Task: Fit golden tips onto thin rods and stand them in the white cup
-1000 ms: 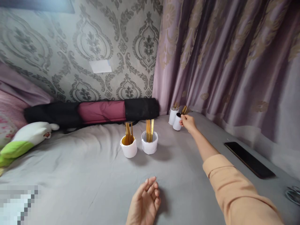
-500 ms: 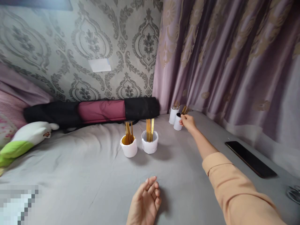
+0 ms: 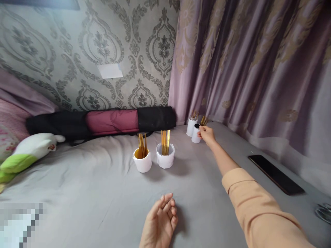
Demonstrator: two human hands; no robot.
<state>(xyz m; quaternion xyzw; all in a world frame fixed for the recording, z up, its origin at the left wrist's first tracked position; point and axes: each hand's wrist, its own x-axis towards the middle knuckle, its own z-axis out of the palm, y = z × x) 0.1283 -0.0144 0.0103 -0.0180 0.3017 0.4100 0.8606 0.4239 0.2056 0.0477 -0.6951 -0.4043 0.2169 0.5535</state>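
Note:
My right hand (image 3: pixel 207 134) reaches far out to the right side. Its fingers are closed at the rim of a small white container (image 3: pixel 196 135) with a dark inside, close against thin gold sticks (image 3: pixel 204 120) that lean out of it. Whether the fingers pinch a stick or the rim is hidden. Just behind stands another white container (image 3: pixel 190 128) with gold sticks. My left hand (image 3: pixel 162 217) rests palm up near the front, fingers loosely curled and holding nothing. Beyond it are two wider white tubs, a left one (image 3: pixel 143 164) and a right one (image 3: pixel 165 161), each with upright gold sticks.
A black and maroon rolled bag (image 3: pixel 111 122) lies along the wall on the grey sheet (image 3: pixel 103 193). A white and green plush toy (image 3: pixel 31 151) is at left, a black phone (image 3: pixel 275 174) at right. Purple curtains (image 3: pixel 232 62) hang behind the containers.
Almost nothing differs. My right forearm has shifted very slightly to the left, its fingers staying at the same container; my left hand keeps its pose.

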